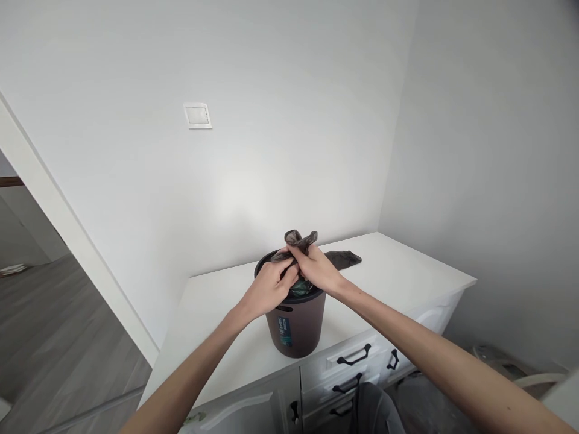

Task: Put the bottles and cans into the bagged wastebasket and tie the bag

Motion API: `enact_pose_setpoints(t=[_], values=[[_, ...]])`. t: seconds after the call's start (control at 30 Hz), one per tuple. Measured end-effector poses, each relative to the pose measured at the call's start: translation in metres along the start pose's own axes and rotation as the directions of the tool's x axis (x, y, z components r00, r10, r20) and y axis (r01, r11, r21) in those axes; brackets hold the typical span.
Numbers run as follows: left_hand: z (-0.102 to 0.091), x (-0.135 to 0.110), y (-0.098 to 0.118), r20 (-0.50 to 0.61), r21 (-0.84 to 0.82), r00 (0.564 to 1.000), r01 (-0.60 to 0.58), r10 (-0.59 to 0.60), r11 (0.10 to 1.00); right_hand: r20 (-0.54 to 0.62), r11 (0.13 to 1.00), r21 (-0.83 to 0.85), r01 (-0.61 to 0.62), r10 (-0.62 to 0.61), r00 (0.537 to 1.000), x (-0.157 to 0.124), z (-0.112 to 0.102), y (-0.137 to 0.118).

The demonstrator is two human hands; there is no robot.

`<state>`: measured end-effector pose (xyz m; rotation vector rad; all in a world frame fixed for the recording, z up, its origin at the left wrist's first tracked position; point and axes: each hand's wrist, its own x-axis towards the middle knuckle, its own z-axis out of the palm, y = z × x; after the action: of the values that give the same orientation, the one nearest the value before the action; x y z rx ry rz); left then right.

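Observation:
A brown round bin (296, 325) with a dark rim and a teal label stands on a white cabinet top (212, 337). Both hands meet just above its mouth. My left hand (270, 288) and my right hand (316, 268) are closed on a dark grey sock (299, 241), whose bunched end sticks up above the fingers. Dark and greenish cloth shows inside the bin under my hands. Another dark sock (344, 259) lies flat on the top behind the bin, to the right.
The cabinet stands in a corner of white walls, with black-handled drawers (355, 358) on its front. A wall switch (198, 115) is high on the back wall. Grey wood floor (54, 337) and a doorway lie to the left.

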<state>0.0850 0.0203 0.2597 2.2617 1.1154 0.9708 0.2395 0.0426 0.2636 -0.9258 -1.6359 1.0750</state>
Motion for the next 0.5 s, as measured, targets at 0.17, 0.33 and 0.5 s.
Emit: enact_pose_setpoints(t=[0.17, 0.33, 0.5], values=[[-0.011, -0.001, 0.001, 0.113, -0.150, 0.994, 0.025, -0.008, 0.988, 0.058, 0.976, 0.203, -0.077, 0.066, 0.996, -0.004, -0.006, -0.007], [-0.023, -0.001, 0.001, 0.210, -0.303, 0.969, 0.188, -0.127, 0.934, 0.254, 0.983, 0.032, 0.181, -0.183, 0.950, -0.013, -0.032, -0.021], [-0.028, 0.001, 0.003, 0.194, -0.302, 0.964, 0.235, -0.182, 0.924, 0.363, 0.906, -0.141, 0.400, -0.329, 0.872, -0.013, -0.059, -0.020]])
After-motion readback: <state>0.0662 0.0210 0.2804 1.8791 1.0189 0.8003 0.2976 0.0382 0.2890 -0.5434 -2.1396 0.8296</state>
